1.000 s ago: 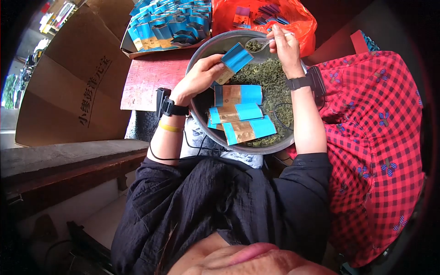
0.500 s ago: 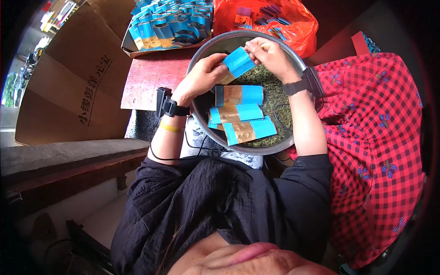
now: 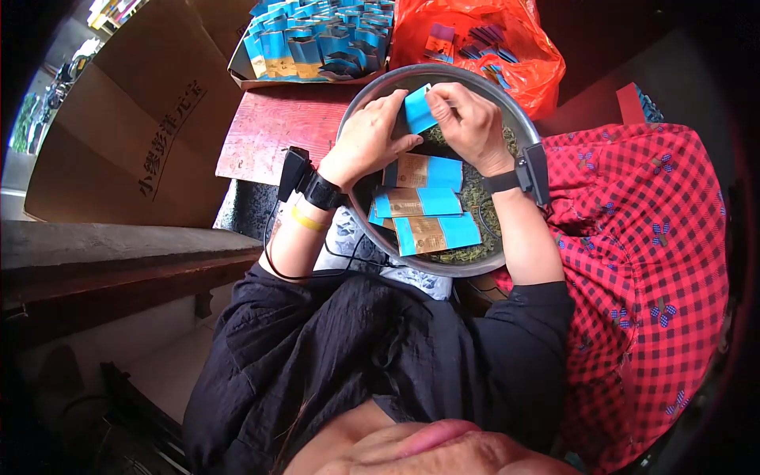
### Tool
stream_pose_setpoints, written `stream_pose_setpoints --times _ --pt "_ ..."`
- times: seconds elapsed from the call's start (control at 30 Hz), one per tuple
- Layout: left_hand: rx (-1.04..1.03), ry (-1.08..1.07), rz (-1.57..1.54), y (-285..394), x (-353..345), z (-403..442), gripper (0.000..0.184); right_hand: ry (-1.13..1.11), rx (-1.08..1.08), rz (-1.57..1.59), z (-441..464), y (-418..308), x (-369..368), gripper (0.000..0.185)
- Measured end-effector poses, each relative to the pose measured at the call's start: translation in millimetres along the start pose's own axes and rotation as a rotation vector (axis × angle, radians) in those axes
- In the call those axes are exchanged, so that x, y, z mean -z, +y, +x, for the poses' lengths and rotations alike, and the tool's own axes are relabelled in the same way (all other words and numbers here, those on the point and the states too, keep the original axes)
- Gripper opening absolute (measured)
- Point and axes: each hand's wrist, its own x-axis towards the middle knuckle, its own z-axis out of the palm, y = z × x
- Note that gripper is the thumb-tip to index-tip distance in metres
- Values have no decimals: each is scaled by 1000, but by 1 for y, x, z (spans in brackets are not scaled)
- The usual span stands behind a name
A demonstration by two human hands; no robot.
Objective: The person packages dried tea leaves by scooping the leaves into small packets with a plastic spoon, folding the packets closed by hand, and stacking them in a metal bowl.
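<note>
A blue paper packet (image 3: 419, 112) is held between both hands over the far part of a round metal basin (image 3: 455, 270). My left hand (image 3: 372, 141) is closed on its left side, the thumb pointing right. The fingers of my right hand (image 3: 473, 127) pinch its right end. In the basin, dried green leaves (image 3: 473, 195) lie under several flat blue-and-gold packets (image 3: 455, 229), which partly overlap below my hands. Part of the held packet is hidden by my fingers.
Behind the basin stand a cardboard tray (image 3: 305, 82) crowded with blue-and-gold packets and a red plastic bag (image 3: 542, 67) holding more packets. A red board (image 3: 273, 131) and a large cardboard box (image 3: 103, 134) are at left. Red checked cloth (image 3: 649, 253) lies at right.
My right hand has closed further over the packet's right end, and less of the packet shows. The whole view has shifted slightly, with the basin now lower and to the right.
</note>
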Motion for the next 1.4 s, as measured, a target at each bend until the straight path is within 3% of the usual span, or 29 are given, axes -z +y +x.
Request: stream_pose_setpoints --times 0.1,0.27,0.33,0.47,0.6,0.7,0.8,0.87,1.0,1.07,1.1,1.17,1.27,1.4 --pt "27 19 -56 -1 0 -1 69 21 156 -12 2 -2 -1 11" --pt "129 -33 -138 2 5 1 65 104 115 -30 -4 19 8 18" --pt "122 -22 -137 0 4 1 65 228 -342 322 -6 25 11 24" --pt "167 -56 -188 5 8 3 64 225 -535 357 -7 52 11 27" --pt "187 -66 -193 6 10 4 64 -189 -441 -60 -23 77 -4 31" --pt "256 -91 -210 8 10 5 65 -438 -512 -219 -29 65 -12 33" --pt "226 -46 -194 6 7 5 65 -580 -464 158 -35 62 -29 20" --pt "233 -46 -220 6 8 6 65 -628 -530 188 -30 50 -23 17" --pt "177 12 -211 4 6 4 67 -556 -626 450 -37 73 -31 20" --pt "194 -1 -205 7 8 4 67 -420 -839 526 -27 73 -20 30" --pt "196 1 -205 9 10 5 67 -360 -809 527 -22 74 -16 39" --pt "279 -96 -209 12 14 6 65 -216 -796 509 -17 75 -2 36" --pt "234 -81 -193 10 12 5 65 73 -727 491 -10 70 13 36" --pt "194 -45 -187 9 11 5 64 187 -709 530 -4 62 24 37"
